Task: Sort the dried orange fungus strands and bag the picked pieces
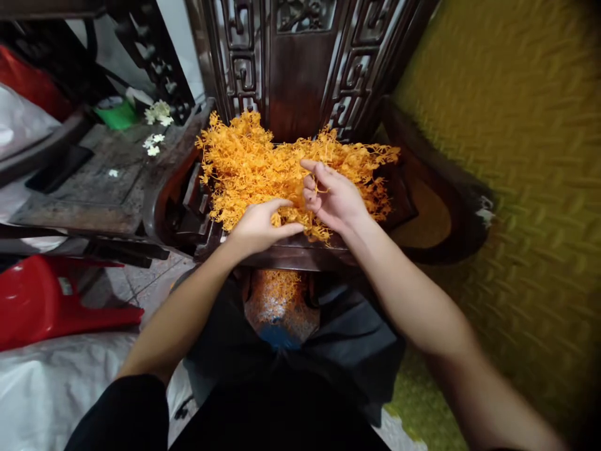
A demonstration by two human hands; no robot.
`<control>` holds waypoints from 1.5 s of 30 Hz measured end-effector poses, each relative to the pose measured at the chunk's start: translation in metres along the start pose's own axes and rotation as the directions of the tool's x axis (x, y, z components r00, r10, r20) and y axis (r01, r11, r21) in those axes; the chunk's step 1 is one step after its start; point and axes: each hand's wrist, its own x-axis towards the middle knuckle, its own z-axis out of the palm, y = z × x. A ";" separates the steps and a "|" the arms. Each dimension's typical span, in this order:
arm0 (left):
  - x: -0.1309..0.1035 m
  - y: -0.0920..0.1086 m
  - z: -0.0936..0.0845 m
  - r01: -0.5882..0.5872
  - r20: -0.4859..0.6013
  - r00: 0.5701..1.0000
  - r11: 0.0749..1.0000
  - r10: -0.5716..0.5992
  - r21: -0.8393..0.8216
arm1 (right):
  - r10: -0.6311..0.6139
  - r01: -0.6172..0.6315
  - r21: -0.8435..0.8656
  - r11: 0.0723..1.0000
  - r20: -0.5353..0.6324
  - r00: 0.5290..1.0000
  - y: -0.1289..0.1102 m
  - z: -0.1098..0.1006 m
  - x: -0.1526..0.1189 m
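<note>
Head view: the orange pile (253,166) is spread over the seat (399,200) of a carved wooden chair (298,75), bounded by the backrest behind and by a curved armrest on each side. Only a narrow strip of dark wood is left bare along the seat's front edge, and a wider bare patch is seen to the right of the pile. Beyond the right armrest, a yellow-green textured surface (507,156) is seen; on the left, a side table (94,181) is set close by, with green tape (116,113) and white flowers (159,113) on it. A red stool (51,300) is placed lower left. Below the front edge, a container (282,307) holding orange bits is seen between the legs.

The left hand (263,228) is held open at the pile's front, thumb and fingers parted. The right hand (334,195) is turned palm up, fingers partly curled; an orange strand is seen at them, but whether it is gripped cannot be told.
</note>
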 end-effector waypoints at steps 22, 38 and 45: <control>0.015 0.009 -0.012 -0.046 -0.348 0.936 0.999 0.053 0.029 | -0.044 0.098 -0.422 0.901 0.135 0.990 -0.021 -0.022 -0.026; 0.003 0.019 -0.005 -0.273 -0.402 0.850 0.937 0.342 0.219 | -0.286 0.305 -0.561 0.770 0.125 0.950 -0.019 -0.007 -0.030; 0.013 0.012 -0.019 0.007 -0.387 0.876 0.808 -0.289 -0.589 | -0.286 0.286 -0.466 0.837 0.073 0.955 -0.018 -0.014 -0.025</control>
